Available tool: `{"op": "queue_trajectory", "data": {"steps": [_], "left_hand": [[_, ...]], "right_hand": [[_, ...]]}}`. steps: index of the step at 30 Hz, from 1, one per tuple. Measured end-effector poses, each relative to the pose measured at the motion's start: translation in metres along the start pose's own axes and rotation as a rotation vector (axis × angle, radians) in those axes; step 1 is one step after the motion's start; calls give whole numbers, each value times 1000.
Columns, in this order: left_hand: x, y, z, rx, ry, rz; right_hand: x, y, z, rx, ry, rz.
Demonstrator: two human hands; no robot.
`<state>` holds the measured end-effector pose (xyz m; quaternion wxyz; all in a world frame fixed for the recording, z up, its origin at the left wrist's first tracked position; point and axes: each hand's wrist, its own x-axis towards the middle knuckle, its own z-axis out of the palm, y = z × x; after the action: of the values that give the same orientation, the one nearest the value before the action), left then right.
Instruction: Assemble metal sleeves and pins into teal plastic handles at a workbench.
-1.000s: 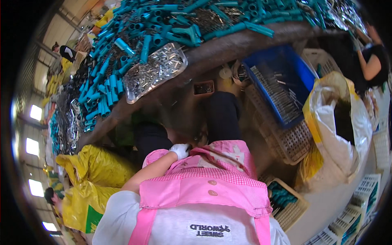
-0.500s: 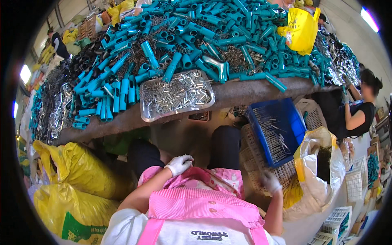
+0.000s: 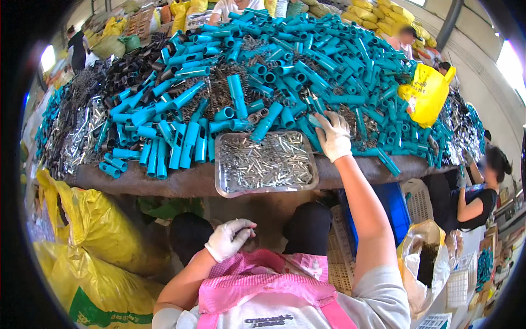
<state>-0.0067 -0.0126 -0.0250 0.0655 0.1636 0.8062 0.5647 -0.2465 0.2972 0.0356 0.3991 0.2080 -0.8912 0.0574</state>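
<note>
Across the table spreads a heap of teal plastic tubes with cut-out slots, mixed with coil springs. My right hand, in a white glove, reaches over the heap's near edge. Its bent fingers close on a shiny teal-and-silver piece, mostly hidden under the hand. Left of it, a clear tray of small metal pins and springs sits at the table edge. My left hand, also gloved, hovers over my lap above the pink apron. Its fingers are apart, with nothing visible in them.
Yellow sacks stand at my left. At my right, below the table, are a blue bin and an open bag of dark bits. A yellow bag lies on the heap. A co-worker works at the right.
My right hand has gone from low beside the blue bin up onto the heap, over the silver-and-teal piece. My left hand has lifted slightly, its fingers spreading. The view has tilted up.
</note>
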Motion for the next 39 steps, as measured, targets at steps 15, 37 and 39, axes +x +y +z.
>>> {"op": "queue_trajectory", "data": {"steps": [15,37,39], "left_hand": [[50,49,-48,20,129,14],[96,-30,-222,1173,765,234],[104,-36,-249,1268,697,185]], "right_hand": [[142,45,114,-417,-284,45],[124,28,-4,701,105,300],[104,11,-22,757,261,267]]}}
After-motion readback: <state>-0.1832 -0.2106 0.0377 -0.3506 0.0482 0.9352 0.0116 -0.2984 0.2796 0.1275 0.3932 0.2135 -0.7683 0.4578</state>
